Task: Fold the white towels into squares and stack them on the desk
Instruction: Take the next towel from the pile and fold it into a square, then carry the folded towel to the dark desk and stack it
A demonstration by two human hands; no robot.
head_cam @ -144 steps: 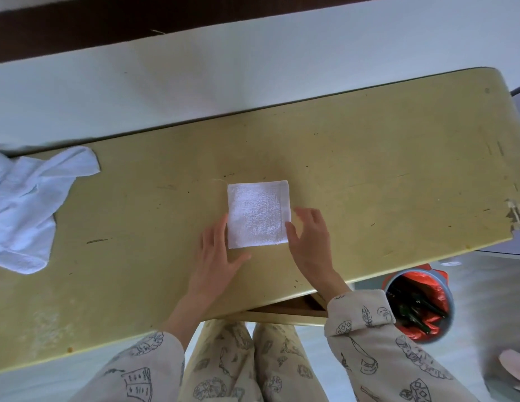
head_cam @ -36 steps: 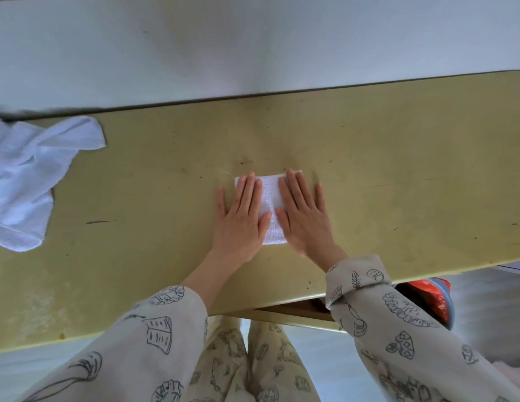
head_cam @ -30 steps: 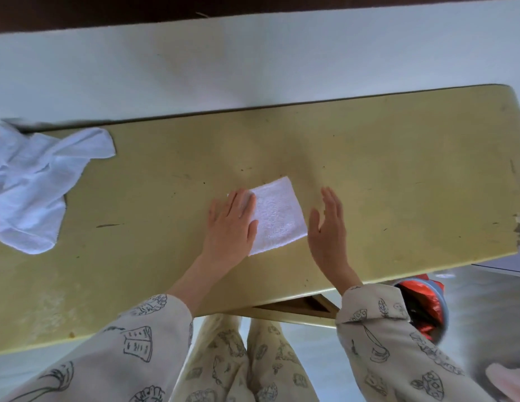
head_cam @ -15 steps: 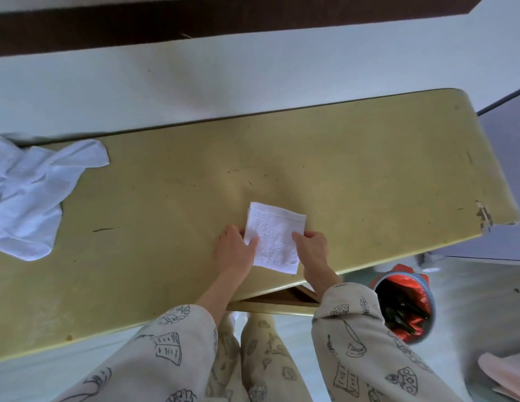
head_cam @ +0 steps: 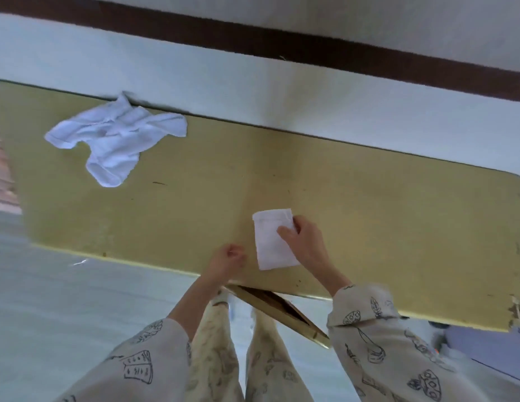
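Note:
A small folded white towel [head_cam: 271,242] lies near the front edge of the yellow desk [head_cam: 369,204]. My right hand [head_cam: 303,242] grips its right side, thumb on top and fingers curled round the edge. My left hand [head_cam: 226,258] hovers just left of the towel with its fingers curled, holding nothing. A crumpled heap of unfolded white towels [head_cam: 113,139] lies at the desk's far left, against the wall.
The desk stands against a white wall [head_cam: 253,88] with a dark band above. A partly open drawer [head_cam: 279,309] juts out under the front edge between my arms. The desk's right front corner [head_cam: 515,311] is chipped.
My left hand has let go of the folded towel and curled up beside it. My right hand still holds the towel. The view has swung left, bringing the crumpled heap further in.

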